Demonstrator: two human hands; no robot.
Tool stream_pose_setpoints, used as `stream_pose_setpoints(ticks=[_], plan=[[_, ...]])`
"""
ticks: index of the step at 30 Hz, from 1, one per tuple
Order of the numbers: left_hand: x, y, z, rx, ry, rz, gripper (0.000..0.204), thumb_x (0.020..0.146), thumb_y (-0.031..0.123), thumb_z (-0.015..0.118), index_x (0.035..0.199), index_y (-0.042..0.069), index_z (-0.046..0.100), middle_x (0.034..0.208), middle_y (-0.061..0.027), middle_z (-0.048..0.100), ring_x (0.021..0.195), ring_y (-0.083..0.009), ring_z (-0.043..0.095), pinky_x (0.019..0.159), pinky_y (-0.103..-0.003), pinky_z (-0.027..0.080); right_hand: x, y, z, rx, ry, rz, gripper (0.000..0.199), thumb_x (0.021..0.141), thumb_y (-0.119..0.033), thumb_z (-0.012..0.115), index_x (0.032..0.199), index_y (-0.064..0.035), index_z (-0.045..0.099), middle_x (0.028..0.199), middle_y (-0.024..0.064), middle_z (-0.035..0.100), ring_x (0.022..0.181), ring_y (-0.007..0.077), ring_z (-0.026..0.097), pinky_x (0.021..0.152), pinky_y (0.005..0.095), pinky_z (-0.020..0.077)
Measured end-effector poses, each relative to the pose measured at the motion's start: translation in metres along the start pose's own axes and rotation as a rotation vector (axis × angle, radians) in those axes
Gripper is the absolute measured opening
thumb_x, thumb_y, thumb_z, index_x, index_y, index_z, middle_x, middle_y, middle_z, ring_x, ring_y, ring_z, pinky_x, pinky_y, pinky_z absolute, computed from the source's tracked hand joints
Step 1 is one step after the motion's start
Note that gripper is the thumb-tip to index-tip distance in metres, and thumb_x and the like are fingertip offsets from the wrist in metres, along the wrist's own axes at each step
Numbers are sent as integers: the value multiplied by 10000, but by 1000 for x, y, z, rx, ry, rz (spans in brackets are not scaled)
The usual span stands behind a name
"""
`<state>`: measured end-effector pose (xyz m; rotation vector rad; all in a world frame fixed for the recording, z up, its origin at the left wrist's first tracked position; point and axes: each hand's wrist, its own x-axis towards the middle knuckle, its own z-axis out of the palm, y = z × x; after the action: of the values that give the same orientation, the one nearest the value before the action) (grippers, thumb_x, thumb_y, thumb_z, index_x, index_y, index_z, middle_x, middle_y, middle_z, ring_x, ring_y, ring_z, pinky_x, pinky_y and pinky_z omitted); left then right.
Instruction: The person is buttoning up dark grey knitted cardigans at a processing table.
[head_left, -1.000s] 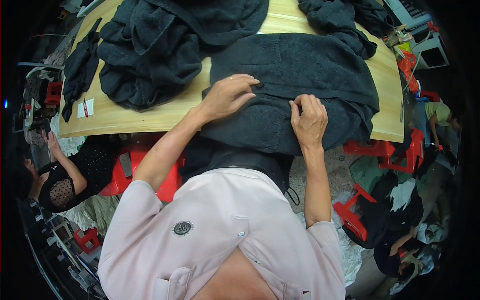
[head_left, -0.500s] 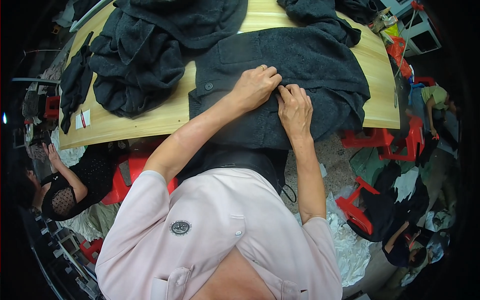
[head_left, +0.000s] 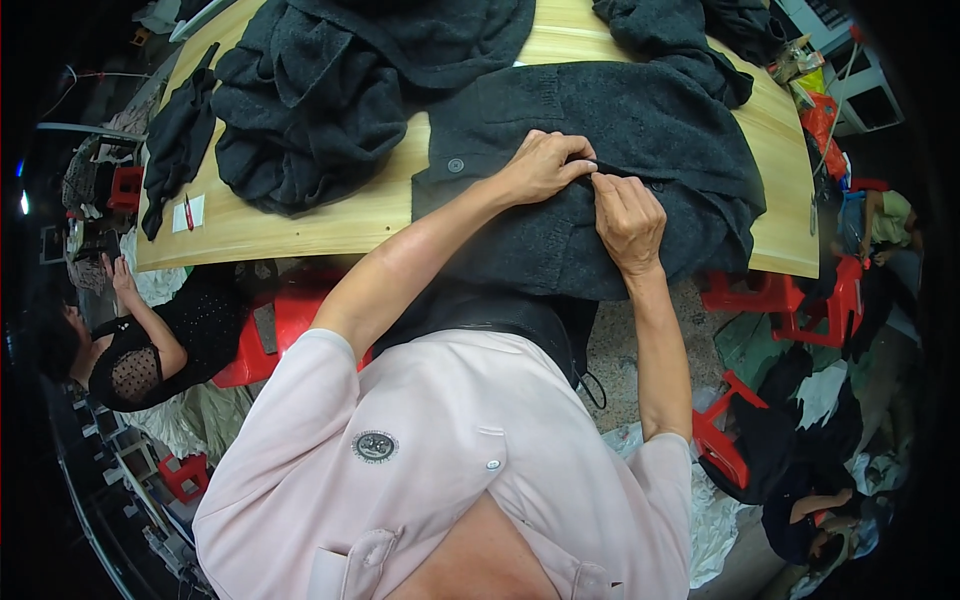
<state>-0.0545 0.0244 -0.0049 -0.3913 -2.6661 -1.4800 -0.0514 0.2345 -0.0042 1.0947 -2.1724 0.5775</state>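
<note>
Here, your left hand [head_left: 545,168] and right hand [head_left: 630,222] both pinch one fuzzy, dark knit garment [head_left: 640,115] showing two round buttons [head_left: 455,165].

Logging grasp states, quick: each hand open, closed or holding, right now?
Left hand: closed, fingertips pinching the dark garment.
Right hand: fingers curled at the same garment, close to the left fingertips; grip cannot be told.
</note>
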Motion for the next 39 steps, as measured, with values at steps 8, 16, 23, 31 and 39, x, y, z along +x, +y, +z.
stream_pose_setpoints(ticks=[8, 16, 23, 31, 39], plan=[[-8, -4, -8, -179, -61, 70, 306, 912, 224, 873, 1103, -2, 795, 967, -145, 819, 878, -266, 791, 802, -363, 607, 4, 6, -1, 10, -112, 35, 27, 963, -77, 702, 955, -55, 716, 1130, 93, 747, 1097, 268, 719, 958, 450, 549], [-10, -6, -3, 74, 20, 174, 176, 850, 127, 890, 991, 33, 840, 909, -120, 800, 851, -259, 722, 818, -386, 568, -2, 12, 8, 276, -132, 187, 111, 860, 26, 773, 889, -28, 681, 917, 101, 741, 874, 292, 727, 796, 403, 586], [-12, -5, 11, 249, 244, 319, 110, 833, 20, 822, 923, 20, 758, 853, -110, 752, 851, -285, 703, 793, -411, 576, -2, -3, 19, 306, -3, 344, 117, 845, 37, 784, 868, -29, 690, 863, 101, 728, 832, 300, 716, 738, 409, 578], [-9, 3, 11, 394, 168, 408, 166, 868, 2, 776, 1016, 23, 704, 1032, -111, 739, 995, -299, 711, 856, -411, 603, -1, -8, 19, 228, 1, 521, 154, 857, -11, 788, 976, -48, 697, 898, 92, 746, 864, 304, 732, 765, 423, 585], [-23, 12, -7, 324, -46, 422, 174, 980, 107, 728, 1131, 30, 688, 1075, -123, 754, 1103, -324, 718, 943, -432, 593, -7, -7, 1, 108, 46, 391, 198, 815, -11, 820, 978, -51, 714, 935, 88, 734, 908, 322, 726, 835, 429, 585]])
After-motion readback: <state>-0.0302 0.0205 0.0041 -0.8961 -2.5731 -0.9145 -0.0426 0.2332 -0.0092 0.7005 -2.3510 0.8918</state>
